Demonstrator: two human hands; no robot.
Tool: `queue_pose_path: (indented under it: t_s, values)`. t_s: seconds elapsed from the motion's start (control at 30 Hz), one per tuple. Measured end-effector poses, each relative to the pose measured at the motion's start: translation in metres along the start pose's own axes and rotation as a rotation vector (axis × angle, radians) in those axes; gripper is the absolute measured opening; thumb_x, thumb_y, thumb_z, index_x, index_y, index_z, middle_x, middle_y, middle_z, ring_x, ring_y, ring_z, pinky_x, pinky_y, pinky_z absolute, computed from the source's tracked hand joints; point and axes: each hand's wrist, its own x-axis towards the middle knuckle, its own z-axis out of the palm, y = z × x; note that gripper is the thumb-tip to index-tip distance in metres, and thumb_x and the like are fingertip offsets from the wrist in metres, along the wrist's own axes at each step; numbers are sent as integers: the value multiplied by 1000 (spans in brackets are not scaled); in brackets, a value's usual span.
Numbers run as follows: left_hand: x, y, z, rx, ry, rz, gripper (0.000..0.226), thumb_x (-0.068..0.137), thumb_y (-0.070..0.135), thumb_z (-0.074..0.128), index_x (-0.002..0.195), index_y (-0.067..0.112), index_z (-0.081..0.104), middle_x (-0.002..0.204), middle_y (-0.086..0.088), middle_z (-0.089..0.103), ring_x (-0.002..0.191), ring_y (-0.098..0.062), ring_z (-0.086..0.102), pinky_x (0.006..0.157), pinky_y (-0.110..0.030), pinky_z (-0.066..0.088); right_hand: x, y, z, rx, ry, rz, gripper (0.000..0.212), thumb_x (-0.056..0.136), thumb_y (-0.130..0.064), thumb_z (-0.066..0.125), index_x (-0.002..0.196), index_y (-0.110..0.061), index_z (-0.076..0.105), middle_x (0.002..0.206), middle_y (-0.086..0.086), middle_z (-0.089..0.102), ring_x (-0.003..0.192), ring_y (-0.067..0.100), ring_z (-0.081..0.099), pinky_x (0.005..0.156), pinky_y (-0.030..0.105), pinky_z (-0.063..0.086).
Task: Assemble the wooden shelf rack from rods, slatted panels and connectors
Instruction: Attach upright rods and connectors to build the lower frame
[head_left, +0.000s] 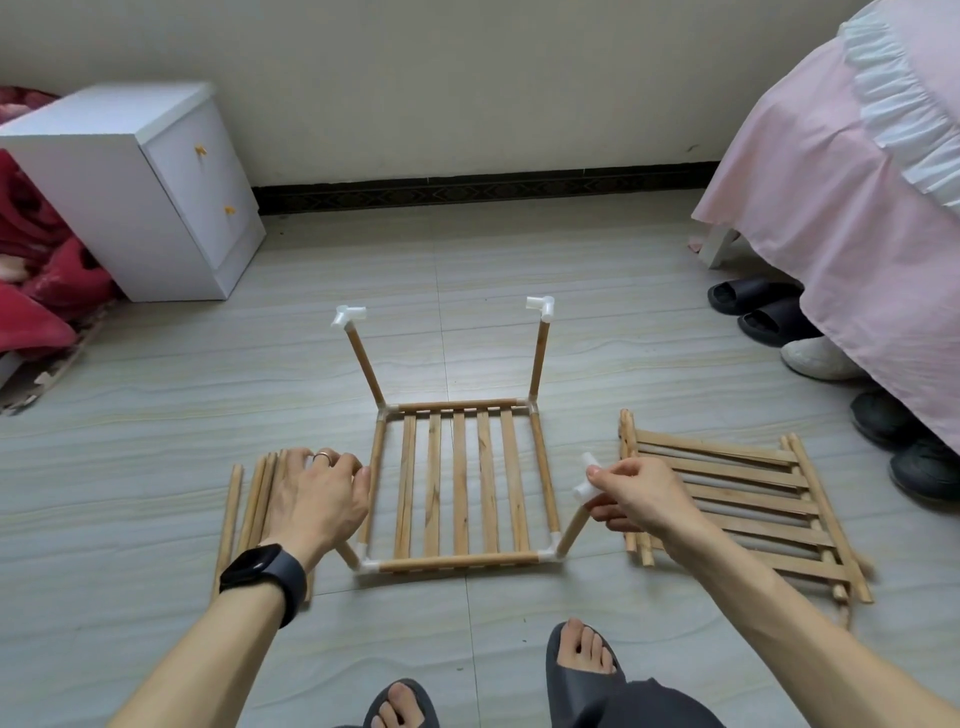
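A slatted panel (457, 483), framed by rods and white corner connectors, lies flat on the floor. Two upright rods at its far corners (365, 364) (538, 358) each carry a white connector on top. My right hand (636, 496) pinches a white connector (583, 486) that sits on the top of the near-right upright rod (571, 532). My left hand (317, 499) is curled over the top of the near-left upright rod (347, 553); what lies under the palm is hidden. Loose rods (244, 514) lie left of that hand. Spare slatted panels (737, 499) are stacked to the right.
A white nightstand (156, 192) stands at the back left beside a red blanket (36, 270). A bed with a pink skirt (841, 218) fills the right side, with slippers and shoes (763, 312) along it. My feet in slippers (582, 670) are at the near edge.
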Motion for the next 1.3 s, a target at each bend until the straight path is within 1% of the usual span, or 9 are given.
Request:
queue_pose_path:
  t_s: [0.17, 0.23, 0.33, 0.47, 0.63, 0.7, 0.9, 1.13, 1.3]
  values:
    - [0, 1, -3, -8, -54, -5, 43, 104, 52, 30, 126, 30, 60, 134, 1, 57, 131, -27, 30, 101, -38, 34, -1, 3, 3, -44, -7, 5, 29, 99, -41, 62, 103, -13, 67, 78, 3, 78, 72, 18, 77, 68, 34, 62]
    - [3, -1, -5, -57, -67, 17, 42, 104, 51, 30, 126, 31, 59, 135, 0, 56, 126, -27, 40, 101, -39, 35, 1, 1, 1, -243, -19, -26, 36, 100, -49, 54, 98, -17, 70, 78, 1, 77, 69, 17, 75, 62, 33, 59]
    - [10, -11, -12, -368, 15, -49, 31, 104, 40, 40, 120, 26, 62, 117, 3, 58, 101, -15, 52, 80, -31, 40, 10, -7, 3, -517, -7, -28, 47, 95, -56, 45, 91, -16, 70, 81, 3, 75, 72, 20, 75, 67, 38, 60]
    - [14, -26, -6, -868, -50, -314, 23, 103, 25, 51, 110, 11, 68, 86, 0, 72, 86, -20, 67, 63, -23, 41, 21, -16, 11, -484, 40, -20, 34, 89, -41, 52, 84, -13, 69, 67, 5, 74, 65, 22, 75, 74, 47, 64]
    - [7, -15, 13, -1097, -43, -438, 19, 100, 21, 57, 97, 17, 75, 57, -2, 65, 69, -32, 69, 84, -53, 57, 29, -4, 27, -348, 174, -16, 37, 85, -40, 56, 73, -10, 73, 64, 4, 73, 64, 26, 72, 68, 46, 62]
    - [8, -12, 16, -1103, 15, -450, 22, 101, 24, 55, 98, 16, 75, 53, 2, 63, 72, -30, 65, 82, -48, 55, 32, -1, 31, -250, 175, -4, 32, 87, -37, 58, 75, -12, 74, 67, -3, 75, 61, 22, 71, 65, 44, 63]
    - [3, -11, 15, -1126, 66, -454, 28, 103, 35, 54, 100, 16, 75, 52, 5, 60, 67, -16, 58, 69, -33, 45, 39, 7, 38, -116, 242, 42, 29, 89, -36, 59, 74, -16, 75, 69, -10, 75, 58, 14, 67, 63, 37, 60]
    - [-22, -13, 6, -1346, -4, -394, 33, 92, 32, 66, 81, 2, 70, 71, -12, 73, 73, -30, 71, 76, -43, 54, 49, 11, 32, -73, 191, 23, 25, 90, -38, 60, 85, -16, 73, 69, -15, 74, 50, 8, 68, 51, 28, 48]
    - [-38, -6, 17, -1347, 69, -375, 40, 86, 45, 61, 76, 7, 68, 73, -15, 73, 72, -29, 72, 74, -39, 53, 56, 16, 31, -117, 253, 30, 33, 83, -41, 58, 73, -14, 74, 62, -11, 72, 46, 8, 66, 61, 39, 55]
